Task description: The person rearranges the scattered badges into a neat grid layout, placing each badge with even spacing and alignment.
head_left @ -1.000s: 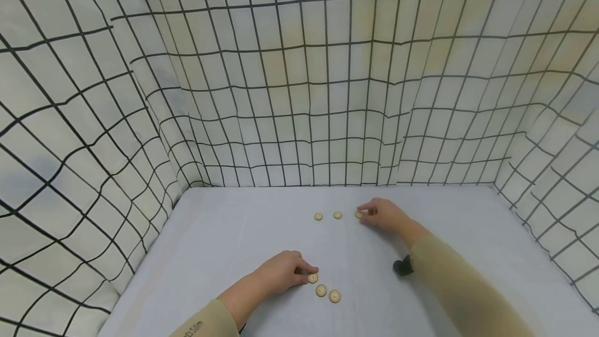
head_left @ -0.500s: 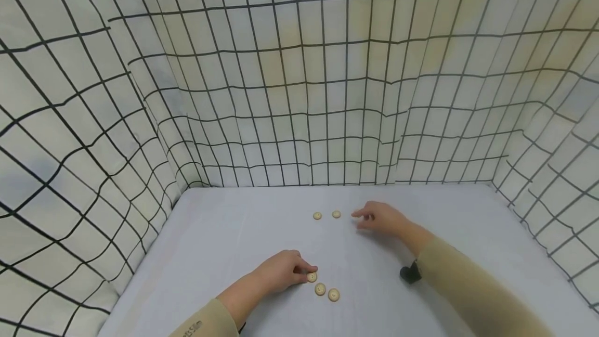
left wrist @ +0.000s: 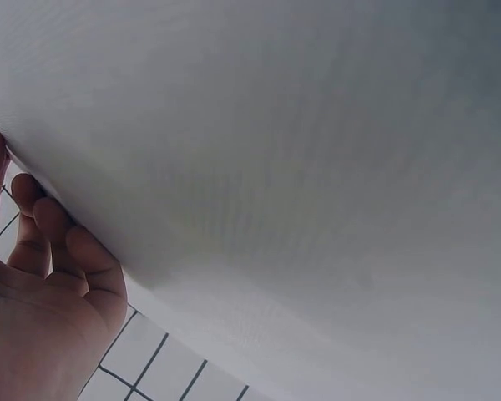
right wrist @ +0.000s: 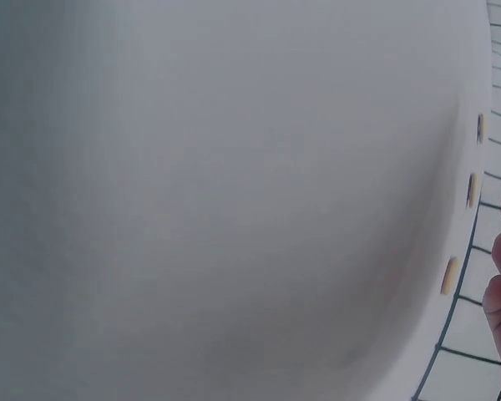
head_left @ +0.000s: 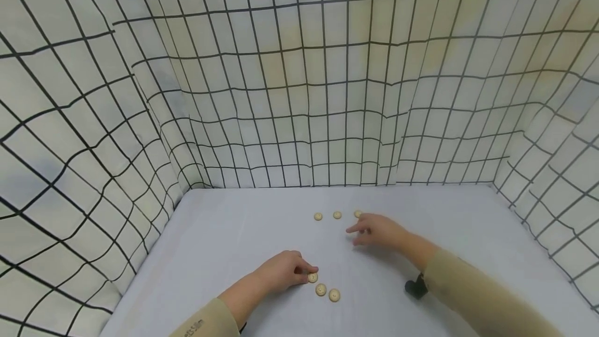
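Observation:
Three pale, round buttons lie in a row toward the back of the white table: a left one (head_left: 318,216), a middle one (head_left: 337,215) and a right one (head_left: 357,214) partly behind my right hand (head_left: 381,233). That hand hovers in front of the row with its fingers loosely extended, holding nothing. Nearer to me, my left hand (head_left: 283,272) pinches a button (head_left: 312,277) at its left edge between thumb and index finger. Two more buttons, one beside it (head_left: 320,289) and one farther right (head_left: 334,295), lie on the cloth. In the left wrist view the left hand's (left wrist: 54,309) other fingers curl.
White cloth covers the table (head_left: 224,233). A white wall with a black grid (head_left: 337,92) rises behind it and along both sides. A small black device (head_left: 415,287) hangs at the right wrist.
My right hand has let go of the right back button and drawn back toward me, leaving that button on the table. The left hand has stayed on its button.

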A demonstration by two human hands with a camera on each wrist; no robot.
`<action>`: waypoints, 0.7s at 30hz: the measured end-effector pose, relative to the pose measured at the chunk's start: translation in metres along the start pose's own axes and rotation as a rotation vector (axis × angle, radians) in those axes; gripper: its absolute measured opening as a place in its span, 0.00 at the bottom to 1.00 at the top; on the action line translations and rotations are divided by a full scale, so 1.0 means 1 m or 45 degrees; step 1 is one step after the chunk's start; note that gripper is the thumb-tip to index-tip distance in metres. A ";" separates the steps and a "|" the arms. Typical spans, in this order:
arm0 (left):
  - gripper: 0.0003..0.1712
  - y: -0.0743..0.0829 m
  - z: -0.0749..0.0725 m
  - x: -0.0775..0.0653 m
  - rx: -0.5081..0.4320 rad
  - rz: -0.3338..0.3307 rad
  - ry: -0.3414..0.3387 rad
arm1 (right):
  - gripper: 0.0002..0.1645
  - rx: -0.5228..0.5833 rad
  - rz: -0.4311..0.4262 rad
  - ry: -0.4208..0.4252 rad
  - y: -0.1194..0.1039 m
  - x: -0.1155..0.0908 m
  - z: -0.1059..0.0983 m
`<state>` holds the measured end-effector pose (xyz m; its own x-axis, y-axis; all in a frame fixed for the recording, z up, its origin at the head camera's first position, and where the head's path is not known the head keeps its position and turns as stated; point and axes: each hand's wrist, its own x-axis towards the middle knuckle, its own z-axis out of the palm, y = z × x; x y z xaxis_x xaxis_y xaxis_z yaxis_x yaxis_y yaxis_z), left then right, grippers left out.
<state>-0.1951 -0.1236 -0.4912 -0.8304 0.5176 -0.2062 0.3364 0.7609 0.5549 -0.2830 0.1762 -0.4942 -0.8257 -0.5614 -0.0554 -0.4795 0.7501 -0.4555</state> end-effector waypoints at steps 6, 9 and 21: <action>0.15 0.000 0.001 0.000 0.015 0.002 0.002 | 0.20 -0.036 -0.110 -0.033 -0.011 -0.007 0.005; 0.15 0.000 0.001 0.000 0.017 0.006 0.003 | 0.20 -0.044 -0.159 -0.049 -0.018 -0.010 0.006; 0.16 -0.002 0.001 0.001 0.005 0.001 0.004 | 0.21 -0.044 -0.332 -0.133 -0.040 -0.024 0.008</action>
<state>-0.1960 -0.1242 -0.4927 -0.8318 0.5166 -0.2031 0.3385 0.7620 0.5520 -0.2416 0.1562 -0.4820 -0.6391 -0.7685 -0.0322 -0.6829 0.5862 -0.4358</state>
